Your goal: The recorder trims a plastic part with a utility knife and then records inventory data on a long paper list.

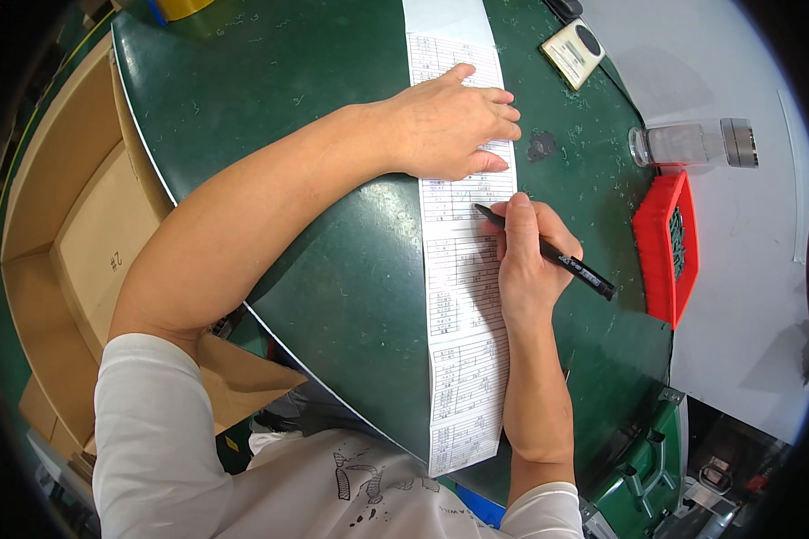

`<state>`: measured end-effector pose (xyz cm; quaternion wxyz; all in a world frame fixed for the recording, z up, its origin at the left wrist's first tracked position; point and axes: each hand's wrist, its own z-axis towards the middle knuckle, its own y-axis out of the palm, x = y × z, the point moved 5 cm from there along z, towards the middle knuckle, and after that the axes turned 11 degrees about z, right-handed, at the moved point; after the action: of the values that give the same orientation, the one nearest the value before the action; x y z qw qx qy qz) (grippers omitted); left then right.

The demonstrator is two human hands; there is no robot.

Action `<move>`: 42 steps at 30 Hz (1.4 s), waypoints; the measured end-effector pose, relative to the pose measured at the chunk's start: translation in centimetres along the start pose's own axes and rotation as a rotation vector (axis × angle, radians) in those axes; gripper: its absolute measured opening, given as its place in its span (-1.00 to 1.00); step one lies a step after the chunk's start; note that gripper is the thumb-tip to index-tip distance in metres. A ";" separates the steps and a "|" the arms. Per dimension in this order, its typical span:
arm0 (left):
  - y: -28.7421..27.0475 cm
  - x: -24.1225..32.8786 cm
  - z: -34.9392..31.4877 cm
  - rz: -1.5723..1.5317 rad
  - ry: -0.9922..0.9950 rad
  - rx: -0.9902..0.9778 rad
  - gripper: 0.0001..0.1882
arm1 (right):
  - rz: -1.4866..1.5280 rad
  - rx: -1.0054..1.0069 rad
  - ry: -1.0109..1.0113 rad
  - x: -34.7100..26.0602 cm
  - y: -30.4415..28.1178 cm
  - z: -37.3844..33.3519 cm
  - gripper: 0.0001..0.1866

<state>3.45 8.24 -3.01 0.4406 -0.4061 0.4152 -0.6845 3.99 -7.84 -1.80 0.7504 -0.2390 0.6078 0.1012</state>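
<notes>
A long strip of printed label sheets (466,296) with ruled tables runs down the green table, from the far edge to the edge nearest me. Across its upper part lies my left hand (458,124), palm down with fingers spread, covering some of the print. My right hand (535,251) grips a black marker pen (586,275), its dark tip pointing left at one of the printed tables just below my left hand. Whether the tip touches the paper I cannot tell.
Right of the strip stand a red bin (663,247) of small dark parts, a clear glass bottle (692,144) with a metal lid and a pale square device (573,54). An open cardboard box (108,242) is at the left, beyond the table edge. A green case (647,467) is at lower right.
</notes>
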 end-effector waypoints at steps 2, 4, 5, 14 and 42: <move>0.0 0.0 0.0 -0.002 -0.003 -0.001 -0.57 | -0.018 -0.017 0.003 -0.2 0.1 0.0 -0.66; 0.0 0.0 0.0 -0.006 -0.004 -0.002 -0.57 | -0.012 -0.012 0.011 -0.4 0.2 0.0 -0.66; 0.0 0.1 0.0 -0.008 -0.004 -0.003 -0.57 | -0.009 -0.009 0.015 -0.4 0.2 -0.1 -0.66; 0.0 0.0 0.0 -0.001 -0.009 -0.003 -0.58 | -0.012 0.006 0.028 -0.3 0.1 0.0 -0.64; -0.1 0.0 0.0 -0.005 -0.011 -0.012 -0.56 | -0.061 -0.021 -0.028 -0.5 0.2 0.1 -0.66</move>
<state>3.40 8.32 -2.89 0.4385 -0.4135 0.4158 -0.6810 3.88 -7.55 -1.32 0.7591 -0.2638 0.5887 0.0878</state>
